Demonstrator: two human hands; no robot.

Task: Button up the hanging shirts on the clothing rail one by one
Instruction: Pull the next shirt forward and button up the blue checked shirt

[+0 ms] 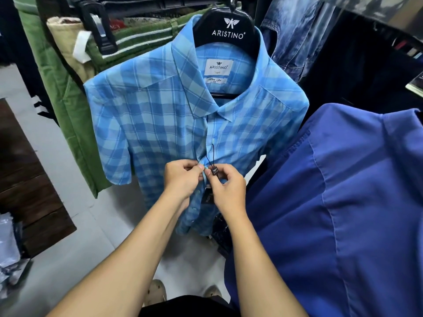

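A light blue checked short-sleeved shirt hangs in front of me on a black hanger. Its collar is spread wide and the upper front lies closed. My left hand pinches the left edge of the front placket about halfway down. My right hand pinches the right edge at the same height, fingertips almost touching. A small black tag on a cord dangles between my thumbs. A dark price tag hangs just below. The shirt's lower front gapes slightly under my hands.
A plain dark blue shirt hangs close on my right, touching my right forearm. Green garments and a beige one hang to the left. Denim hangs behind on the right. Pale floor tiles and a dark wooden panel lie below left.
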